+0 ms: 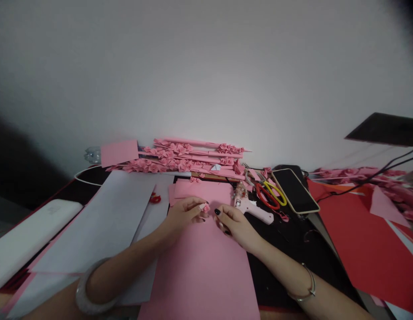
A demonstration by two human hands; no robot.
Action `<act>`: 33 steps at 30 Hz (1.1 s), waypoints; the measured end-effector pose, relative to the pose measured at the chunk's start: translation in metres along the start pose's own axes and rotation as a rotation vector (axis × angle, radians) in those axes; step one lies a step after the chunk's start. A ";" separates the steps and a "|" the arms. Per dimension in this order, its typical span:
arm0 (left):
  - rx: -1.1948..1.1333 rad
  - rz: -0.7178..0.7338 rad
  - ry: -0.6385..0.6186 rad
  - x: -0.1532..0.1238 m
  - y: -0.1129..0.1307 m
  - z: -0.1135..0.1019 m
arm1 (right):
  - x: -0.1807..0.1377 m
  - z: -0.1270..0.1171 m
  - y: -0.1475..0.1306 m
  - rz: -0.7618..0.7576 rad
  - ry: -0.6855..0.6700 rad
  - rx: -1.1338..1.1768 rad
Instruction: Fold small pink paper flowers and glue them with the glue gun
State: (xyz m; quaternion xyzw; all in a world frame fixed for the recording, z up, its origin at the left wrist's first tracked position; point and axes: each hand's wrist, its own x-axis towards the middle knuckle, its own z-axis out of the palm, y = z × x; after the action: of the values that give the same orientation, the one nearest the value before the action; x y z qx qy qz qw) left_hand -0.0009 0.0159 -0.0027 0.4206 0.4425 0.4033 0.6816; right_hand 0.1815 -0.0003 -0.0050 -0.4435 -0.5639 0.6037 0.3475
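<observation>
My left hand [182, 213] and my right hand [234, 224] meet over a large pink paper sheet [201, 271]. Between their fingertips sits a small folded pink paper piece [206, 207]. My left hand pinches it; the fingers of my right hand are curled and touch it from the right. A pale bangle circles my left wrist and a thin bracelet my right wrist. Smaller pink sheets [201, 189] lie just beyond my hands.
A pink glue gun [254, 209] lies right of my hands, then red and yellow scissors [271, 193] and a phone [294, 190]. Pink paper sticks with folded flowers [186, 158] line the wall. White sheets [106, 218] lie left, red paper [362, 244] right.
</observation>
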 end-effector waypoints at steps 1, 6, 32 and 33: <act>0.000 -0.008 -0.001 0.000 0.000 0.000 | 0.000 0.000 0.000 -0.005 0.003 -0.018; 0.008 -0.039 -0.011 -0.001 0.002 0.002 | 0.000 0.000 0.002 -0.034 0.015 -0.086; 0.095 -0.021 -0.034 -0.002 0.004 0.003 | -0.001 0.001 0.000 -0.045 0.004 -0.188; 0.096 -0.024 -0.031 -0.003 0.005 0.003 | -0.001 0.001 0.000 -0.044 0.003 -0.188</act>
State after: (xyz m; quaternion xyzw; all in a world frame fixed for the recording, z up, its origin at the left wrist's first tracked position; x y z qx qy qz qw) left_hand 0.0003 0.0145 0.0037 0.4537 0.4558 0.3668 0.6722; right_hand 0.1808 -0.0017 -0.0051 -0.4628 -0.6271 0.5397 0.3184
